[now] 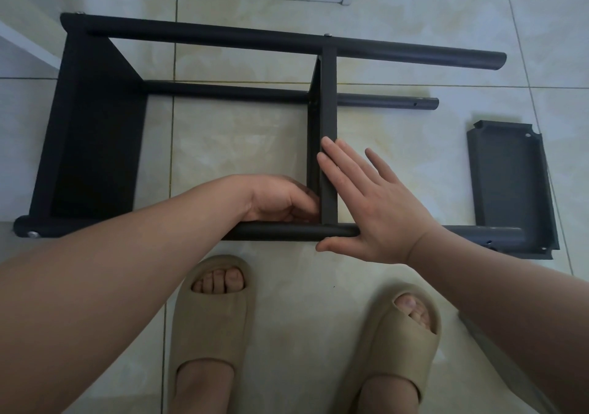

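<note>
A black metal rack frame lies on its side on the tiled floor, with round tubes running left to right. One shelf panel sits at its left end and a middle shelf panel stands between the tubes. My left hand reaches under the middle shelf beside the near tube, fingers curled against the shelf's left face; what they hold is hidden. My right hand lies flat with straight fingers against the right side of the middle shelf, thumb below the near tube.
A loose dark shelf panel lies on the floor at the right, overlapping the near tube's end. My two feet in beige slippers stand just in front of the frame. White furniture edges show at the upper left and top.
</note>
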`<state>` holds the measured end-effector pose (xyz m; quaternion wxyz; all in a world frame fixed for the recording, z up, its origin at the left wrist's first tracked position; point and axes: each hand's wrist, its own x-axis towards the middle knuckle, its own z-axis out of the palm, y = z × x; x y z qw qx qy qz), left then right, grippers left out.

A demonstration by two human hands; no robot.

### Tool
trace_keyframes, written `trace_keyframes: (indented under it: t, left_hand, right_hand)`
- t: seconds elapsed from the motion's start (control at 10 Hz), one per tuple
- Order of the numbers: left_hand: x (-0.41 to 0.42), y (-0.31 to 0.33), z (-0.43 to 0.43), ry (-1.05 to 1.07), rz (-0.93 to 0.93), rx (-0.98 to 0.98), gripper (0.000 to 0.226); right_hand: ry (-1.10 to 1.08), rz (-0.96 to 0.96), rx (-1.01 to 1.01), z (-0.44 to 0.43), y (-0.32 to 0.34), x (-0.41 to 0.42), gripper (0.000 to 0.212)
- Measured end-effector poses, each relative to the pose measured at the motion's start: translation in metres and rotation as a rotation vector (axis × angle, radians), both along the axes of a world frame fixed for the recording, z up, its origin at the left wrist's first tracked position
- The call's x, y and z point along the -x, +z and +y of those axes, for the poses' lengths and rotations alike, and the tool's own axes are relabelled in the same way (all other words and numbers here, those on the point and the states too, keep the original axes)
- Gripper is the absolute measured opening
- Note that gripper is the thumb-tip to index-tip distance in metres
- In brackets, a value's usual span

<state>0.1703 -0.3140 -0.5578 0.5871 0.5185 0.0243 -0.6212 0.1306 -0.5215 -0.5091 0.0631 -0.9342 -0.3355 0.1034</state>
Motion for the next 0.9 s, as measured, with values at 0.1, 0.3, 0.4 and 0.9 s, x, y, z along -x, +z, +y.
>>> trace_keyframes:
  t: [0.1,0.3,0.4,0.9]
  left_hand:
    - [0.001,-0.001,0.0,0.004,-0.035,-0.049,0.018]
    - [0.0,0.002,-0.001,0.036,-0.051,-0.065,0.024]
    - [0.0,0.003,-0.001,0.059,-0.049,-0.062,0.022]
    - [0.002,0.009,-0.004,0.058,-0.069,-0.099,0.018]
  right_hand:
    - [0.0,0.005,0.001,0.0,0.0,0.0,0.114]
    - [0.001,0.005,0.004,0.0,0.001,0.0,0.114]
    - [0.001,-0.002,-0.002,0.0,0.001,0.0,0.114]
    - [0.005,-0.003,-0.007,0.0,-0.001,0.0,0.113]
